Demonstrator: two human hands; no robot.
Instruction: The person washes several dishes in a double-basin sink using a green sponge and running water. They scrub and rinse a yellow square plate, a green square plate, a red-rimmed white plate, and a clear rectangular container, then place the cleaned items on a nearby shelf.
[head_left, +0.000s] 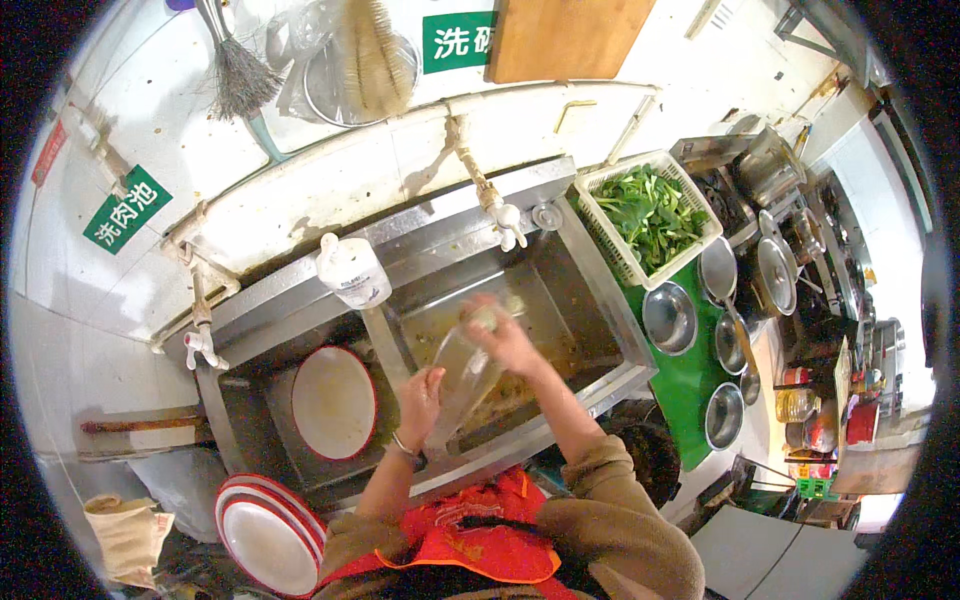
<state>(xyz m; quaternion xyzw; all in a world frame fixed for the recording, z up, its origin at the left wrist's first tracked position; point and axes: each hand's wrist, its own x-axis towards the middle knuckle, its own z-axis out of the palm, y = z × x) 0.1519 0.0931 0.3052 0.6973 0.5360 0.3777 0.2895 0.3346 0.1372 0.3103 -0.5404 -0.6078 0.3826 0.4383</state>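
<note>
Over the right sink basin (592, 330), my left hand (420, 405) grips the near left edge of a tilted, pale dish (466, 375). Motion blurs the dish, and its exact shape is hard to make out. My right hand (504, 341) is at the dish's far end, its fingers closed around a pale, greenish scrubber or cloth (486, 313) that is also blurred. Shallow, murky water with brownish bits covers the basin floor. Left of my left hand, a white oval plate with a red rim (334, 403) lies in the left basin.
A white detergent jug (354, 271) stands on the divider's back end. Behind the basins are two taps (508, 219) (202, 351). Red-rimmed plates (270, 547) are stacked at lower left. On the right sit a basket (637, 277) of leafy greens and several metal bowls (670, 319).
</note>
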